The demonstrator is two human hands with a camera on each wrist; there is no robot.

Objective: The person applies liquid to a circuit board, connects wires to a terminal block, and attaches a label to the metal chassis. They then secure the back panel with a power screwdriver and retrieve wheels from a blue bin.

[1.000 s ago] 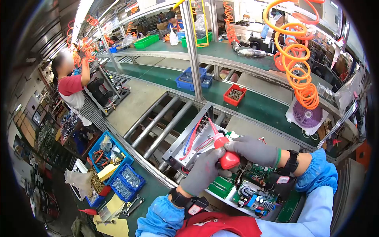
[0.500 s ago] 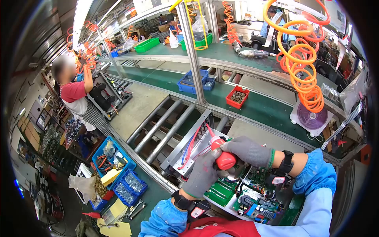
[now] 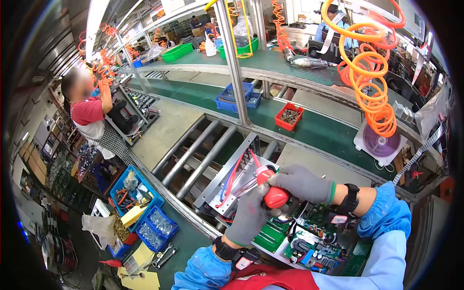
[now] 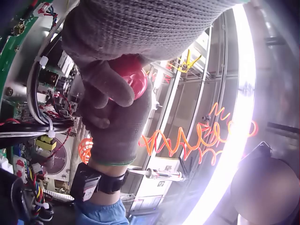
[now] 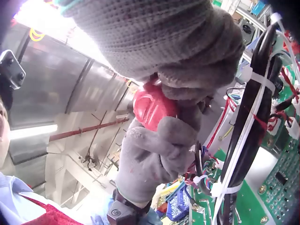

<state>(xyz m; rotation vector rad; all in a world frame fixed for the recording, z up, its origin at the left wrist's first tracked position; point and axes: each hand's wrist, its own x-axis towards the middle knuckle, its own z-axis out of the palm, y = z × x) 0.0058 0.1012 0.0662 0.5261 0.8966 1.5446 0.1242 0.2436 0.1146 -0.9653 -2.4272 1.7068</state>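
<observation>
Both hands wear grey knit gloves and meet over the open electronics chassis (image 3: 233, 180). Between them they hold a small red bottle (image 3: 276, 197), its rounded end toward me and its narrower end away. My left hand (image 3: 247, 217) grips it from the left; in the right wrist view its fingers wrap up against the rounded red base (image 5: 154, 108). From the other side my right hand (image 3: 307, 185) pinches the bottle near its narrow part. Red and blue wires (image 3: 234, 176) run inside the chassis just beyond. Green circuit boards (image 3: 309, 244) lie below the hands.
Metal rollers (image 3: 208, 157) lie left of the chassis. A blue tool bin (image 3: 137, 191), blue screw trays (image 3: 157, 227) and wrenches (image 3: 164, 256) sit at lower left. A red box of screws (image 3: 289, 116) stands on the green line ahead. Orange coiled hoses (image 3: 369, 72) hang at right. Another person (image 3: 92, 111) works at left.
Both hands keep their hold on the red bottle and have moved slightly left and down in the head view since one second ago. The head view has shifted a little.
</observation>
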